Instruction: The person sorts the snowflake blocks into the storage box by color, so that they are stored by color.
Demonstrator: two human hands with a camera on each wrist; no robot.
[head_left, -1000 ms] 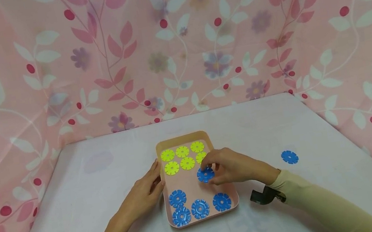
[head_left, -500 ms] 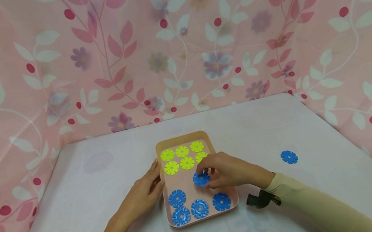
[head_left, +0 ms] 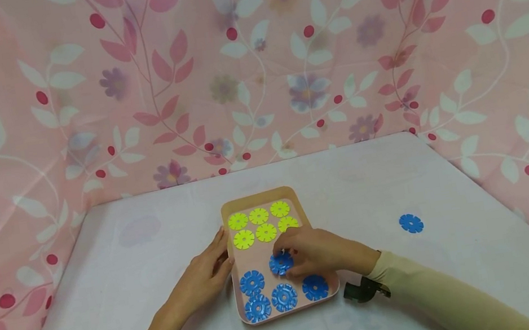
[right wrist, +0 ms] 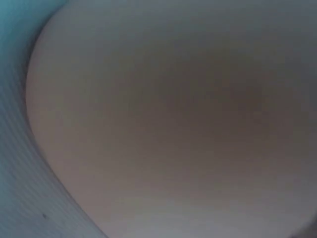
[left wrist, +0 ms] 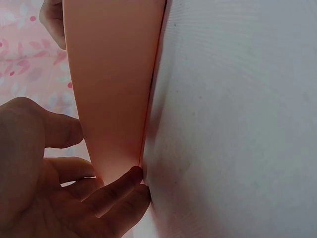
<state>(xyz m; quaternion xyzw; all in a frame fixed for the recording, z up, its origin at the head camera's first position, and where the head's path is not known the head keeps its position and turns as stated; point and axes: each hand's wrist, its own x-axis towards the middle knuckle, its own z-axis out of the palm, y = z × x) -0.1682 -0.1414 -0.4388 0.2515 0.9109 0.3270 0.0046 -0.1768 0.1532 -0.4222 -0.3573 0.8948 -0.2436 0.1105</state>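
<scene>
A pink tray (head_left: 250, 259) lies on the table, with its side wall (left wrist: 114, 89) filling much of the left wrist view. My left hand (head_left: 204, 274) rests against the tray's left side, its fingers (left wrist: 119, 191) extended along the wall and lower edge. Over the tray's middle, my right hand (head_left: 318, 248) pinches a blue notched plastic disc (head_left: 279, 265) between thumb and fingers. Several yellow notched discs (head_left: 266, 232) lie in two rows at the far end. Several blue discs (head_left: 284, 297) lie at the near end. The right wrist view is filled by a blurred pinkish-brown surface.
One loose blue disc (head_left: 411, 223) lies on the white-covered table (head_left: 172, 304) right of the tray. A pink floral curtain (head_left: 251, 75) stands behind the table and at both sides. Black wrist mounts (head_left: 365, 289) stick out from both sleeves.
My right hand has moved left and toward the near end of the tray, carrying the blue disc away from the yellow rows. The left hand and tray have stayed put.
</scene>
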